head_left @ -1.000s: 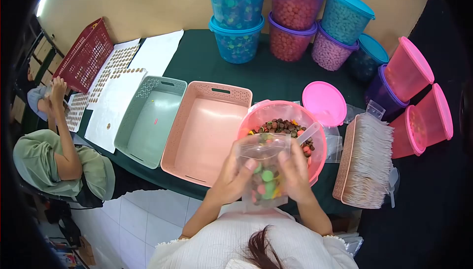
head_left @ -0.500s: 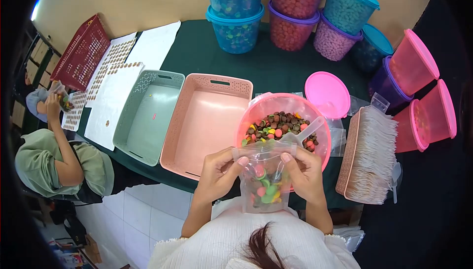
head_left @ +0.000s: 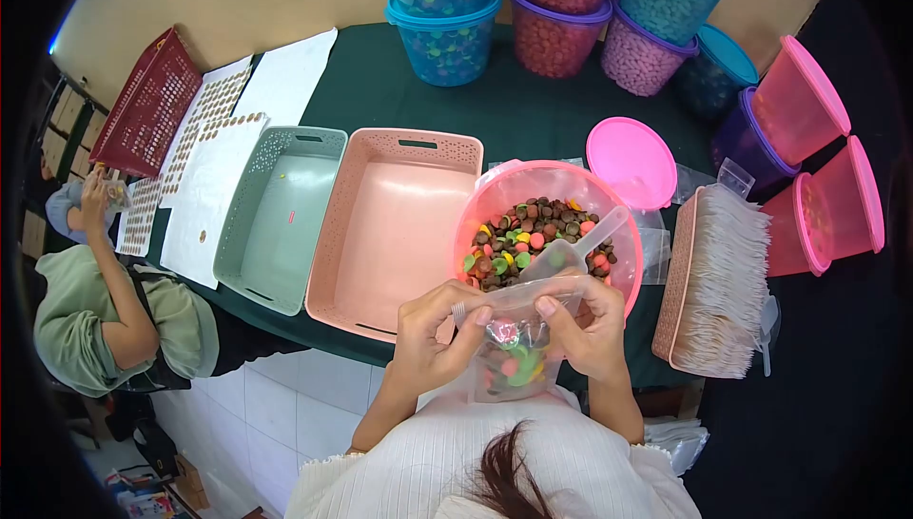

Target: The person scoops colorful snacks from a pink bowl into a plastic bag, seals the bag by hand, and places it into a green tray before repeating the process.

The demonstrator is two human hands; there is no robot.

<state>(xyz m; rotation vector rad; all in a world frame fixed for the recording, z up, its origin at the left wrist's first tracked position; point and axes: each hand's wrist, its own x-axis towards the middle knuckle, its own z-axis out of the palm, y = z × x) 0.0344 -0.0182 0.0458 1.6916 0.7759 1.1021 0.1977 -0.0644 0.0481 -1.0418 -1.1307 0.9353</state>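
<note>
Both my hands pinch the top edge of a clear plastic pouch (head_left: 518, 353), which hangs upright in front of my chest. Green, pink, yellow and brown candies show through its lower part. My left hand (head_left: 436, 336) grips the left top corner, thumb toward me, and my right hand (head_left: 590, 329) grips the right one. Just beyond the pouch stands a pink tub (head_left: 623, 234) of brown, pink, green and yellow candies (head_left: 537, 234). A translucent scoop (head_left: 571, 251) rests in them, its handle against the tub's right rim.
Left of the tub sit a pink basket (head_left: 399, 224) and a green basket (head_left: 276, 234). A basket of stacked pouches (head_left: 718, 281) stands at right, near a pink lid (head_left: 631, 163). Lidded tubs (head_left: 442, 48) line the back. At far left a person (head_left: 100, 319) handles a pouch.
My hands have drawn slightly closer together at the pouch top, and the pouch's upper edge has bent. The view has shifted a little. The co-worker's hand with the pouch has moved up and left.
</note>
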